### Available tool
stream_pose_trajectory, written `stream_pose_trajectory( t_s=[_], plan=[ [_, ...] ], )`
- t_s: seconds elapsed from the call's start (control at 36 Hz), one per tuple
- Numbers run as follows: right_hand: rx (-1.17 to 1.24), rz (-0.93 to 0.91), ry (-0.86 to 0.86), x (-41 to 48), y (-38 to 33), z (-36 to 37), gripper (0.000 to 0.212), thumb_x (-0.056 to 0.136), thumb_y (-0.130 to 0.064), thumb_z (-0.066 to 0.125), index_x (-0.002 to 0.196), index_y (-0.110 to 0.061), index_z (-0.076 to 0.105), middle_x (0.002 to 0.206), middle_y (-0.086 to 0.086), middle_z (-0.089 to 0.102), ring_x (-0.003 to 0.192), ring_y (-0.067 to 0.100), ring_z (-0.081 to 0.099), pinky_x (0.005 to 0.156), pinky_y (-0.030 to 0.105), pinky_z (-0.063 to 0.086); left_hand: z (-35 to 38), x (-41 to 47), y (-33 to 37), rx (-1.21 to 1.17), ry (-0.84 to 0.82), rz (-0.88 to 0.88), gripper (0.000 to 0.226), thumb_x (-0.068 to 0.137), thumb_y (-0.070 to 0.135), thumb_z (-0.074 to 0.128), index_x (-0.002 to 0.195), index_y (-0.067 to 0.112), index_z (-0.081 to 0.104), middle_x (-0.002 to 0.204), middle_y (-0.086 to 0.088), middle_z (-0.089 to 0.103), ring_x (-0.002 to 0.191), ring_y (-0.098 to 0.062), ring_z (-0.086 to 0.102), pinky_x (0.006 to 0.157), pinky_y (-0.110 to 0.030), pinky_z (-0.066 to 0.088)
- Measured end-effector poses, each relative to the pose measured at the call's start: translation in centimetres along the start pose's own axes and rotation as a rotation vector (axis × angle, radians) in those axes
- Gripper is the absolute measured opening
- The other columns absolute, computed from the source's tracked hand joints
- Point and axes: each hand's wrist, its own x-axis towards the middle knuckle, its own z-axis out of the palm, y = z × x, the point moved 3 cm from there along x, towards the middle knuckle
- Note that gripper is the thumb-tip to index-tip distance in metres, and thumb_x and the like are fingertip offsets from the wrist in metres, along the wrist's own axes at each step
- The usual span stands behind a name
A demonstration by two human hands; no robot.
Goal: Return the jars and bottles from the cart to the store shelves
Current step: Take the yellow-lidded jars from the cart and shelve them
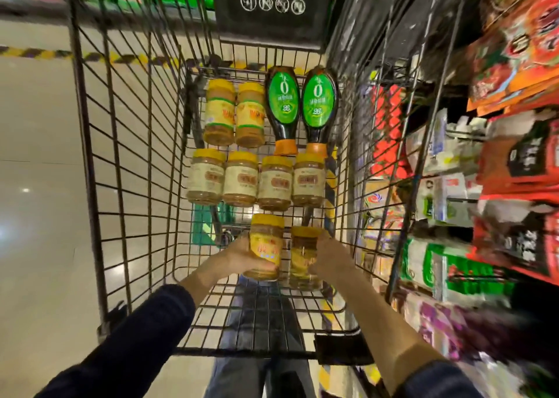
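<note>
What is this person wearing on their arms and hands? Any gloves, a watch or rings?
Both arms are in dark navy long sleeves. The left sleeve ends partway along the forearm, and the right sleeve ends nearer the elbow. The left hand and right hand are bare: no gloves, and no watch or rings show.

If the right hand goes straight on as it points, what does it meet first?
Likely the right end of the row of four clear, yellow-lidded jars lying in the wire cart; depth unclear.
</note>
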Motion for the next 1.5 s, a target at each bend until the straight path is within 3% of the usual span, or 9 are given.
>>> stream_pose_trajectory(
  t_s=[0.06,0.22,0.36,0.69,0.78,1.14,1.31,1.42,1.5],
  plan=[
    [0.110,0.040,-0.033,0.3,0.2,0.6,0.073,0.079,-0.016,0.071,0.134,-0.004,0.025,0.121,0.013,0.055,0.111,0.028,0.057,0.086,0.031,0.047,-0.8,-0.9,0.2,-0.012,-0.018,0.026,0.043,0.072,0.006,0.077,0.102,0.028,0.056,0.104,0.004,0.065,0.099,-0.011,0.062,0.093,-0.029,0.050],
    [0.277,0.130,-0.108,1.3,0.4,2.2,0.083,0.069,-0.016,0.081,0.133,-0.006,0.029,0.116,0.011,0.058,0.109,0.026,0.058,0.090,0.032,0.048,-3.5,-3.6,1.7,-0.050,-0.067,0.129,0.049,0.072,0.006,0.076,0.104,0.034,0.051,0.104,0.010,0.065,0.094,0.003,0.061,0.072,-0.010,0.051],
    [0.345,0.174,-0.073,2.0,0.4,2.3,0.085,0.064,-0.021,0.085,0.131,-0.010,0.034,0.120,0.007,0.059,0.111,0.024,0.057,0.089,0.029,0.046,-5.3,-5.6,2.9,-0.061,-0.035,0.162,0.064,0.068,0.014,0.081,0.122,0.024,0.048,0.115,0.003,0.065,0.108,-0.008,0.061,0.093,-0.028,0.051],
    [0.710,0.221,-0.058,5.3,0.9,8.1,0.091,0.037,-0.034,0.088,0.116,-0.020,0.045,0.107,-0.002,0.064,0.105,0.021,0.061,0.096,0.041,0.049,-6.7,-7.9,3.1,-0.097,0.011,0.209,0.079,0.053,0.033,0.083,0.124,0.023,0.049,0.115,0.000,0.068,0.109,-0.013,0.063,0.094,-0.035,0.049],
    [0.684,0.192,-0.029,4.0,0.3,6.8,0.092,0.030,-0.046,0.085,0.112,-0.020,0.054,0.103,-0.001,0.067,0.098,0.019,0.063,0.092,0.041,0.051,-6.6,-8.5,2.8,-0.091,0.011,0.195,0.070,0.061,0.023,0.085,0.122,0.023,0.051,0.114,0.001,0.068,0.108,-0.012,0.063,0.092,-0.030,0.051],
    [0.841,-0.149,-0.037,-4.5,-3.3,-3.0,0.050,0.060,-0.016,0.087,0.101,-0.019,0.059,0.093,-0.009,0.064,0.094,0.009,0.062,0.089,0.022,0.047,-5.8,-13.5,5.3,-0.064,0.154,0.243,0.097,0.041,0.039,0.092,0.126,0.017,0.050,0.108,-0.002,0.070,0.103,-0.016,0.065,0.091,-0.033,0.053],
    [0.917,-0.284,0.062,-10.4,-3.3,-8.0,0.076,0.039,-0.023,0.093,0.108,-0.015,0.061,0.099,-0.003,0.070,0.091,0.008,0.066,0.088,0.027,0.052,-5.2,-18.7,8.8,-0.037,0.240,0.335,0.110,0.026,0.053,0.090,0.123,0.018,0.050,0.110,-0.004,0.069,0.101,-0.014,0.066,0.087,-0.029,0.054],
    [1.050,-0.346,0.086,-16.6,-3.2,-11.7,0.074,0.053,-0.003,0.086,0.119,-0.005,0.050,0.101,-0.002,0.064,0.096,0.010,0.063,0.085,0.023,0.051,-4.0,-23.2,11.9,-0.026,0.263,0.433,0.064,0.056,0.020,0.087,0.104,0.026,0.045,0.097,0.007,0.062,0.079,0.003,0.063,0.063,-0.007,0.050],
    [1.113,-0.453,0.208,-21.1,-2.5,-14.5,0.069,0.058,0.004,0.080,0.117,-0.003,0.044,0.096,-0.002,0.056,0.093,0.010,0.057,0.080,0.018,0.045,-3.2,-26.9,14.4,0.017,0.306,0.537,0.057,0.059,0.012,0.081,0.100,0.031,0.047,0.103,0.003,0.064,0.093,-0.007,0.063,0.081,-0.019,0.051]
  ],
)
